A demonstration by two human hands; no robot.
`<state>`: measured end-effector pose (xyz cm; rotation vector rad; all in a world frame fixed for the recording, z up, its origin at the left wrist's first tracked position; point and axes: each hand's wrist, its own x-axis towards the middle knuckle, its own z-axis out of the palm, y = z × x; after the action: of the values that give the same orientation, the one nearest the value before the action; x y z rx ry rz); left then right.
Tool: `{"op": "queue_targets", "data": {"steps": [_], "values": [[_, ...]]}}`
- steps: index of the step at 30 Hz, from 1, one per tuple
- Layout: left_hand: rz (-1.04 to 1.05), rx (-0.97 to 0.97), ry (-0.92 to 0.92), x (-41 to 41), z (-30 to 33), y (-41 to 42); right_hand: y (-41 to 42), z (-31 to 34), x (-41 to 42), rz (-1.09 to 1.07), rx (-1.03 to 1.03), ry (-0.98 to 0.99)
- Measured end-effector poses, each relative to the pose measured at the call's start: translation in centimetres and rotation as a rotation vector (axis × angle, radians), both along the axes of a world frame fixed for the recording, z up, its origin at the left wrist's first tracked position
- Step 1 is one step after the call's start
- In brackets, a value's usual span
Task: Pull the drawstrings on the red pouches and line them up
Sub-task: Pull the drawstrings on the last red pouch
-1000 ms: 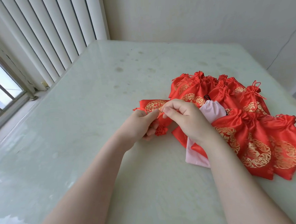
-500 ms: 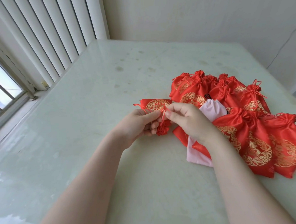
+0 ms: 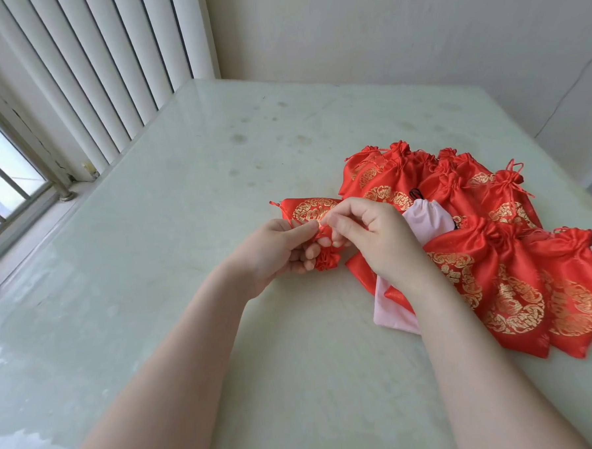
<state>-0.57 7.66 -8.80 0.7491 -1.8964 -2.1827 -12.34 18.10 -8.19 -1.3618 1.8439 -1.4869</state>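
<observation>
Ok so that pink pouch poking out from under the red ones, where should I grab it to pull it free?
Probably pinch the pink pouch at its bare near corner, coming from the near side. That corner lies flat on the table with nothing on it, while red pouches and the right hand cover its middle.

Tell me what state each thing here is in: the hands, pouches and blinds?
Left hand: grips the gathered neck.
Right hand: pinches the drawstring.
Held red pouch: neck cinched.
Pile of red pouches: cinched, overlapping.
Pink pouch: partly buried.
Blinds: hanging closed.
</observation>
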Motion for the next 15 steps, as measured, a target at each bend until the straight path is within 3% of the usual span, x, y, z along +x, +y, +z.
{"op": "queue_targets", "data": {"steps": [4, 11, 15], "values": [[-0.005, 0.057, 0.037, 0.1, 0.0, -0.2, 0.4, 0.7, 0.4, 0.114, -0.022, -0.067], [0.014, 0.113, 0.071, 0.2, 0.0, -0.3, 1.2, 1.0, 0.1, 0.259, 0.138, -0.101], [0.030, 0.111, 0.076, 0.2, 0.1, -0.3, 1.0, 1.1, -0.2, 0.135, 0.108, -0.295]]}}
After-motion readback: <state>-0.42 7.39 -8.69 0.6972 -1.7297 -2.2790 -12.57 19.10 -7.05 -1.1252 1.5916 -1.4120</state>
